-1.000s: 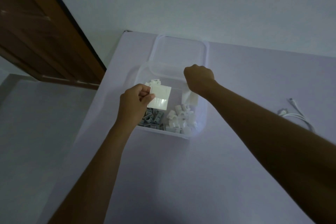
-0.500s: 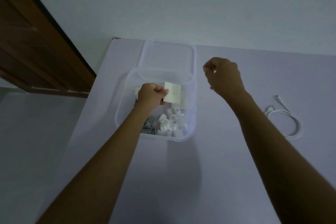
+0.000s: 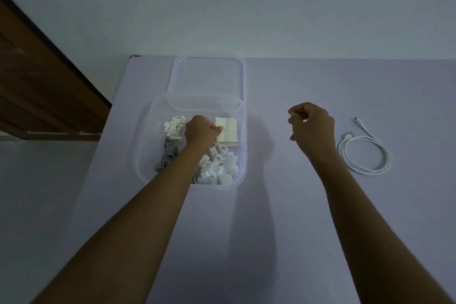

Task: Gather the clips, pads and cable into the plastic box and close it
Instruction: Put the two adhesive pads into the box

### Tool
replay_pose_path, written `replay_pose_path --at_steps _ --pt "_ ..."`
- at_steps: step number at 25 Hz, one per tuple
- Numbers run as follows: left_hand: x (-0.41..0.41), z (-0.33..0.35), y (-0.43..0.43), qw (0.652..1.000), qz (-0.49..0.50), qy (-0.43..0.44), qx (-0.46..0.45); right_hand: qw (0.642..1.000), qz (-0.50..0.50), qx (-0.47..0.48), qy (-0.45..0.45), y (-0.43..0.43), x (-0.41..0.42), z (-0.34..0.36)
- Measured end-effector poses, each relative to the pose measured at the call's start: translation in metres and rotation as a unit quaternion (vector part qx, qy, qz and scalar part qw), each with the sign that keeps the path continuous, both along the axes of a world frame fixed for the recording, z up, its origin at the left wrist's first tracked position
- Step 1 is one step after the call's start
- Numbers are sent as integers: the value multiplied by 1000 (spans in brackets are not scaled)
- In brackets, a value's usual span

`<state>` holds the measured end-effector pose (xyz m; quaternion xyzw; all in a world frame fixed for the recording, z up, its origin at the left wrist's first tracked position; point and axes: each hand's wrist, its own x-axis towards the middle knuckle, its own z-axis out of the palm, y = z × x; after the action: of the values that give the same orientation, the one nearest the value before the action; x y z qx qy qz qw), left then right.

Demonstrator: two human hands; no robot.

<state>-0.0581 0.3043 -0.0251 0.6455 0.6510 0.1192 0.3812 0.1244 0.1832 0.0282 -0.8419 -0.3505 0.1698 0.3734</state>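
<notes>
Since half a second ago, the right hand (image 3: 312,126) has drawn further away from the clear plastic box (image 3: 243,155) toward the coiled white cable (image 3: 364,153), and the left hand (image 3: 201,132) has sunk lower inside the box. The left hand's fingers are curled shut, pinching the near-left edge of the stack of pale square adhesive pads (image 3: 227,133), which sits in the far right part of the box. The right hand hangs above the pale lilac counter (image 3: 271,242), between the box and the cable, with its fingers loosely curled into a fist; whether anything small is caught in them I cannot tell.

Inside the box, white tube-shaped plastic clips (image 3: 217,165) are heaped in the near right corner, grey plastic clips (image 3: 167,155) lie along the left side just beside the left forearm, and flat white clips (image 3: 174,126) are piled at the far left. The clear plastic lid (image 3: 208,76) lies flat on the counter behind the box, touching or overlapping its far rim. The cable lies on the counter well apart from the box, to the right of the right hand, one plug end pointing away. A brown wooden door (image 3: 42,86) stands at the left.
</notes>
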Motion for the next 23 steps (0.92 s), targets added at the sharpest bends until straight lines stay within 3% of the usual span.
replay_pose_path --at_steps 3,7,10,14,18,23 --pt "0 2 -2 997 -37 54 34 1000 -6 0 6 -5 4 -2" --pt "-1 6 -6 995 -23 62 79 1000 -9 -8 13 -17 11 -8" --pt "4 26 -20 987 21 22 159 1000 -11 -8 18 -32 23 -11" --pt "37 69 -63 960 30 -98 261 999 -27 -25 21 -60 51 -19" --pt "91 68 -101 960 -2 -150 236 998 -52 -40 -1 -95 84 -17" --pt "163 38 -148 984 -69 -79 142 994 -84 -74 -9 -135 140 -24"
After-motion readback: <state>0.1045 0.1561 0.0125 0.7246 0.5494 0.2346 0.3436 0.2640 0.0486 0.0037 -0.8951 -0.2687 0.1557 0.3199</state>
